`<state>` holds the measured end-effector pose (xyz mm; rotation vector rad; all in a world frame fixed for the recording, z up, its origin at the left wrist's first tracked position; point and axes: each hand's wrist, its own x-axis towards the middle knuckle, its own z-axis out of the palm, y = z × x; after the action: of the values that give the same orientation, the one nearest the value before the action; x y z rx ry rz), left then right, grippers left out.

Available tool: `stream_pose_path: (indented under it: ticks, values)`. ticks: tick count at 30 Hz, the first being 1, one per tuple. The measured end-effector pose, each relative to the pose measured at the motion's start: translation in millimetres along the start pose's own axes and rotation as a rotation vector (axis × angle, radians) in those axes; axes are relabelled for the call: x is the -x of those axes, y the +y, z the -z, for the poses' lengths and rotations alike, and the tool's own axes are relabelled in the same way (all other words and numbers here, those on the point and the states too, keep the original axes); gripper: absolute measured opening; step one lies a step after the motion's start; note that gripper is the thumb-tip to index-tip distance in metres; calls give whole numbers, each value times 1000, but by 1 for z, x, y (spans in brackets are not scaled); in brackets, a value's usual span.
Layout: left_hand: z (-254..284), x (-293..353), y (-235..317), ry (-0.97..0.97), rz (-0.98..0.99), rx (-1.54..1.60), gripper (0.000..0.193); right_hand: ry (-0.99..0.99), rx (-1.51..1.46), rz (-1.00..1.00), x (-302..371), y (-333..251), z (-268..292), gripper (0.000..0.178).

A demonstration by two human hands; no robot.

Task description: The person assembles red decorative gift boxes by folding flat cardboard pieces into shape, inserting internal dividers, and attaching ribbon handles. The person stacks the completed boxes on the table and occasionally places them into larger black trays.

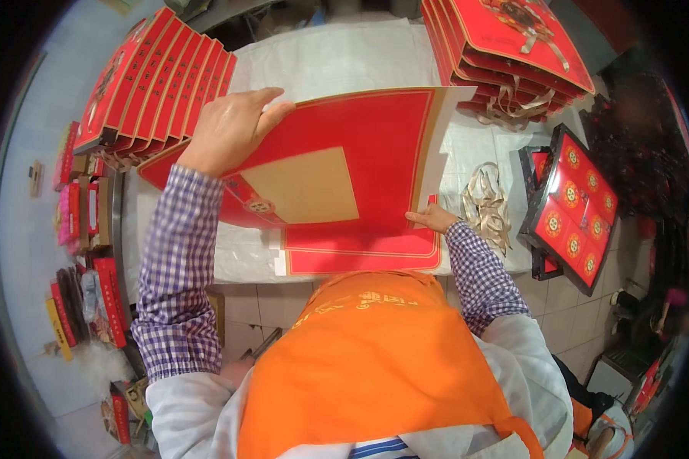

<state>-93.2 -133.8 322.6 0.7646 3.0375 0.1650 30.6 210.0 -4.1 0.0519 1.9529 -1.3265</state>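
Observation:
A large red cardboard sheet (367,130), printed with gold lines and a beige panel, is tilted up over the table. My left hand (233,126) grips its upper left edge, thumb and a finger showing and the other fingers partly hidden. At the sheet's lower right edge, my right hand (436,217) pinches the border. Beneath it lies another flat red sheet (360,262) with a gold outline and pale flaps, near the table's front edge. The upraised sheet covers most of this lower one.
Red gift bags stand in a row (157,84) at the far left. More red bags with ribbon handles are stacked (505,46) at the far right. A bundle of beige ribbons (486,203) lies right of my right hand, beside black-framed red trays (574,206). White sheeting (344,57) covers the table.

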Motion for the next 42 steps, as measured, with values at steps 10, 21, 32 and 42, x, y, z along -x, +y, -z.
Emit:
stream_pose_path:
  ticks: [10,21,32,42]
  values:
    - [-89,-16,-11,-147,56,-24,58,-292,259,82,24,50,-17,60]
    - [-223,-81,-56,-233,76,12,65,167,-75,22,43,15,-35,40]
    - [-342,-104,-75,-11,71,222,65,202,18,-180,45,19,-78,36]
    - [-314,-114,-71,-117,22,444,55,-91,-1116,-184,78,-37,-45,48]
